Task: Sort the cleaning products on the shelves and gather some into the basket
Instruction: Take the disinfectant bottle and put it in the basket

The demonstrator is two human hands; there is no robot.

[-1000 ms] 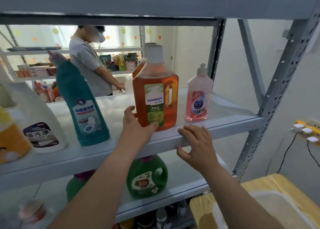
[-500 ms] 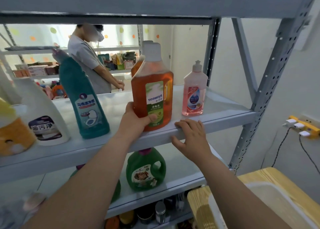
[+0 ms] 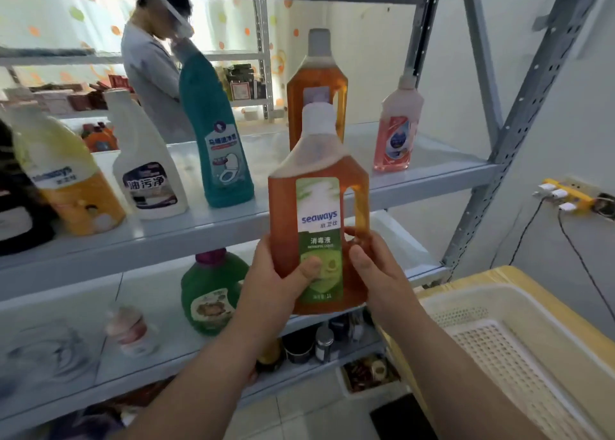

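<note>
Your left hand (image 3: 279,283) and right hand (image 3: 376,273) both clasp one amber bottle (image 3: 319,226) at frame centre, in front of the grey shelf (image 3: 432,160). A second amber bottle (image 3: 316,96) stands on it at upper centre, with one teal bottle (image 3: 219,146), one white bottle (image 3: 149,173) and one pink bottle (image 3: 396,136). One basket (image 3: 466,294) sits lower right.

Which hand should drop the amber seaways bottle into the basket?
Right, probably: the white perforated plastic basket sits lower right, and the right hand grips the amber plastic bottle on its handle side.
</note>
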